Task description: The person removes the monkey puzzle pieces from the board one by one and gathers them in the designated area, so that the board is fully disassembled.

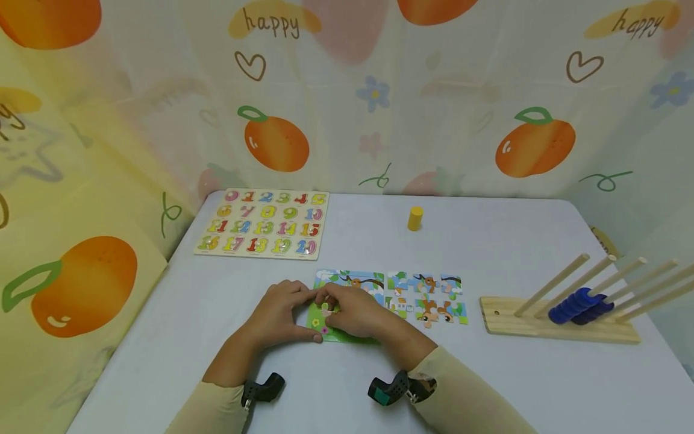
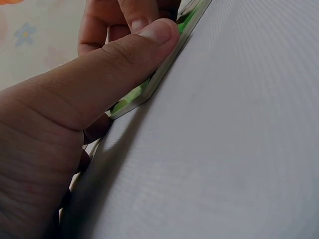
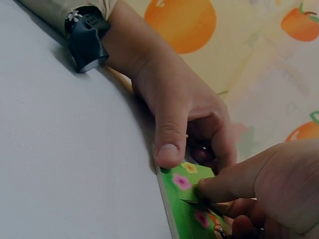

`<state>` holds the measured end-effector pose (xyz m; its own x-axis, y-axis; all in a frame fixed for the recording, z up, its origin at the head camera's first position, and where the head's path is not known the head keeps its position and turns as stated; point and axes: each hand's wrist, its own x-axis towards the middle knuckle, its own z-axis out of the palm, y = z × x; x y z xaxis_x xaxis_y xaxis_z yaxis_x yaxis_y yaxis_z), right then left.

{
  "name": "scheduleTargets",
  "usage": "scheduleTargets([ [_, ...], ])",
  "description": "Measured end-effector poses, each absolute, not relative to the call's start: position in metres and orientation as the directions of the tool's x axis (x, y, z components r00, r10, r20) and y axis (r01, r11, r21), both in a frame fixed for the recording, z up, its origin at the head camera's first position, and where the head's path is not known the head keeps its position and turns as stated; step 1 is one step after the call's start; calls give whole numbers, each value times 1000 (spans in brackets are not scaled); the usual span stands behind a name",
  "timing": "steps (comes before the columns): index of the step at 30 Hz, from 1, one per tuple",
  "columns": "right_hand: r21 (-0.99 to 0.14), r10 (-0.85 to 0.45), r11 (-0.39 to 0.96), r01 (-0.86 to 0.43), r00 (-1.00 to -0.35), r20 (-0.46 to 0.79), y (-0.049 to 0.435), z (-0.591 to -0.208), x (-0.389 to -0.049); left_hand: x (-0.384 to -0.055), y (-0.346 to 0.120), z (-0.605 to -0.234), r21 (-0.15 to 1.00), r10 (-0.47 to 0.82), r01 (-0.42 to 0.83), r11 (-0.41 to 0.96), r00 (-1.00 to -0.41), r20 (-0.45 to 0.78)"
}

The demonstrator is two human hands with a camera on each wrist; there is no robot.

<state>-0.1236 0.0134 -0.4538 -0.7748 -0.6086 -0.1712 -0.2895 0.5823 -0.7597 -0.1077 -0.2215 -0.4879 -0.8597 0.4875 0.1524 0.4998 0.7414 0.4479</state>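
A jigsaw puzzle board (image 1: pixel 316 319) with a green lower part and a blue top part lies flat on the table. My left hand (image 1: pixel 279 316) grips its left side, the thumb (image 2: pixel 159 32) against the near edge and the index finger bent toward the other hand. Over the board's left half, my right hand (image 1: pixel 355 310) pinches a small green puzzle piece (image 3: pixel 182 181) low against the surface. Its fingertips partly hide the piece, and the hands cover much of the board. Several loose puzzle pieces (image 1: pixel 428 308) with animal pictures lie beside the board's right edge.
Behind the left hand lies a wooden number board (image 1: pixel 260 226). A yellow cylinder (image 1: pixel 414 219) stands at the back. To the right is a wooden peg stand (image 1: pixel 558 325) with slanting rods and dark blue beads (image 1: pixel 576 306). A patterned curtain (image 1: pixel 347 120) rises behind the table.
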Motion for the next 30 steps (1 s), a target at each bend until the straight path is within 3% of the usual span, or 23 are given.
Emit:
scheduleTargets([
  [7,-785,-561,579,-223,-807,-185,11,-453,-122,-108,-222,-488,446,486,496,745,-862,145],
  [14,-872,-567,473,-127,-801,-191,15,-455,-126,-108,-222,-488,450,484,492,746,-863,141],
  [30,-900,-537,426,-88,-826,-173,28,-445,-133,-109,-222,-488,419,498,513,749,-853,154],
])
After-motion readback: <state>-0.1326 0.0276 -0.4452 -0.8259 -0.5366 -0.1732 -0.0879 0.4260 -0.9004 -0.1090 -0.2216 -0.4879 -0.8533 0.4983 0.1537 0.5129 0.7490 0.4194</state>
